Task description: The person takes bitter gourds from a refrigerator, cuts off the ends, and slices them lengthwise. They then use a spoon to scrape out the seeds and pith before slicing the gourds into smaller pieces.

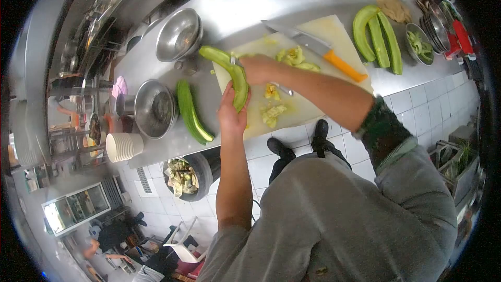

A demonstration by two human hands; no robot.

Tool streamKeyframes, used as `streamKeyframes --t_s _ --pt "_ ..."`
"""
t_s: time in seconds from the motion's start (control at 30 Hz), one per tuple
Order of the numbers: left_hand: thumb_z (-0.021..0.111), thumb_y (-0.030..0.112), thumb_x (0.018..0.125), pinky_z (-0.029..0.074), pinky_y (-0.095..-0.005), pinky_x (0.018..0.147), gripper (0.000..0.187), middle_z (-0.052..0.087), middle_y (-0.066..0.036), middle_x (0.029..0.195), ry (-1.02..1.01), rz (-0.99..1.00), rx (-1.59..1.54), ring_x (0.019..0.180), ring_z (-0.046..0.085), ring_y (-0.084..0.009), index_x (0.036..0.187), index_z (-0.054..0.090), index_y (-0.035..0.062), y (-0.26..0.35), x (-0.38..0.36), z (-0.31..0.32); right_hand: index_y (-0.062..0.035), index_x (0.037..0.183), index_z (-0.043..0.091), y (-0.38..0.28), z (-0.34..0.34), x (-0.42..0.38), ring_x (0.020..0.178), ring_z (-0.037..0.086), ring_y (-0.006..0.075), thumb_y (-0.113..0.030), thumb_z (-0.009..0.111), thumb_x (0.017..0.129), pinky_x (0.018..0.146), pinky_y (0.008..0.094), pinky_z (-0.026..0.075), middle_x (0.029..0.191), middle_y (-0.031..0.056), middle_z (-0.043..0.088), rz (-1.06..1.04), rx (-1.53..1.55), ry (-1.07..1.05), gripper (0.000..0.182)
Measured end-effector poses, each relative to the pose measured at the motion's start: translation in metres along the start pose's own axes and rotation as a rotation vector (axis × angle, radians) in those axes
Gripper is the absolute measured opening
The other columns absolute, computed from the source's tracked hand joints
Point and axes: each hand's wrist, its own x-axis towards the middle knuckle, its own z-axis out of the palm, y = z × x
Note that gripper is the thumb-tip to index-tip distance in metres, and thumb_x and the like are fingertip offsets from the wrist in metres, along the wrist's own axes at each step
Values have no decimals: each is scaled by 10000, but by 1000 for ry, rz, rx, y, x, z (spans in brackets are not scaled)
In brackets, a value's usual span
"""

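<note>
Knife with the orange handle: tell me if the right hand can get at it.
Probably yes. The knife lies uncovered, its handle on the board close to the right forearm. The right hand looks busy at the squash, so it may need freeing first.

We are counting five green squashes (239,83), three lying right, one orange-handled knife (317,48), one bin (204,169), and apparently three metal bowls (155,108) at left.
</note>
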Motion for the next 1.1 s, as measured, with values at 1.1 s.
streamKeyframes --t_s 1.1 --pt "421 211 1006 412 -422 1071 500 495 -113 1422 -71 72 27 1261 515 -249 1476 378 45 -7 -15 3 131 1183 472 -35 29 -96 714 670 347 -84 572 783 547 435 513 904 287 639 29 196 -381 465"
